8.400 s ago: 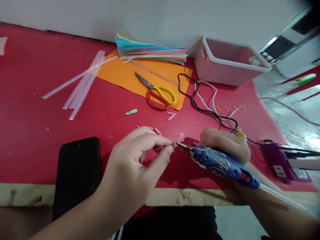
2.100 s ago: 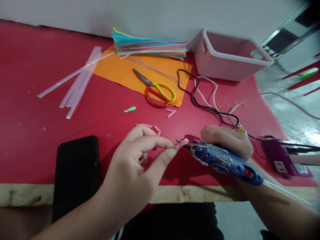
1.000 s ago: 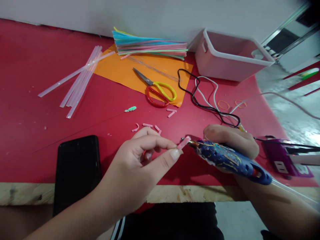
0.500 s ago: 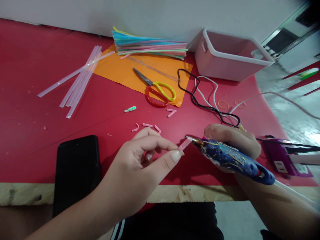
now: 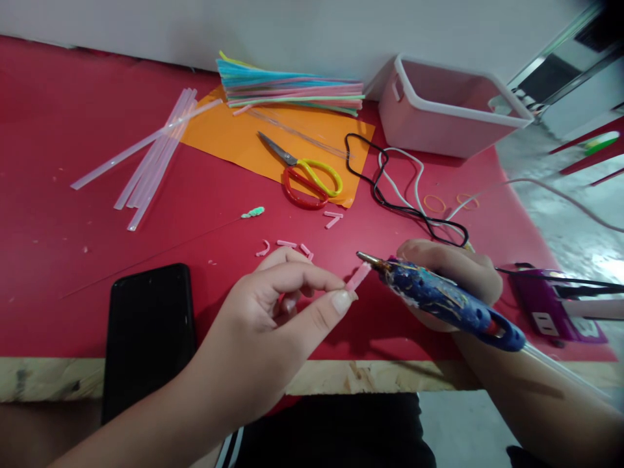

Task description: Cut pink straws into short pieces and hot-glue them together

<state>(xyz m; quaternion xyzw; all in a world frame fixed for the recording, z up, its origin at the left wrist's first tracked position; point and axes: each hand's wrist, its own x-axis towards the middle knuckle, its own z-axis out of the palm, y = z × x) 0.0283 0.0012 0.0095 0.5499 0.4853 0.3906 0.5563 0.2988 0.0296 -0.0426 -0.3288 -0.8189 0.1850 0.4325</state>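
Between the thumb and forefinger of my left hand [image 5: 287,318] is a short pink pipe cleaner piece [image 5: 358,277], its free end pointing up and right. My right hand [image 5: 453,276] is wrapped round a blue hot glue gun [image 5: 439,299] streaked with dried glue, a clear glue stick [image 5: 560,370] coming out of its back. The gun's metal nozzle [image 5: 368,259] is close by the tip of the pink piece; whether they touch I cannot tell. Beyond my left fingers lie several cut pink pieces [image 5: 286,244] and a thin wire with a green fuzzy tip [image 5: 253,212].
Scissors [image 5: 297,166] and a bundle of coloured pipe cleaners [image 5: 292,88] rest on orange paper [image 5: 209,140]. Glue sticks [image 5: 156,156] lie left, a phone [image 5: 149,331] at the front edge. Rightward are a bin [image 5: 439,123], looped cords [image 5: 390,201] and a purple power strip [image 5: 556,305].
The glue gun's nozzle has shifted slightly up and left past the end of the pink piece. My left hand keeps its pinch almost in place.
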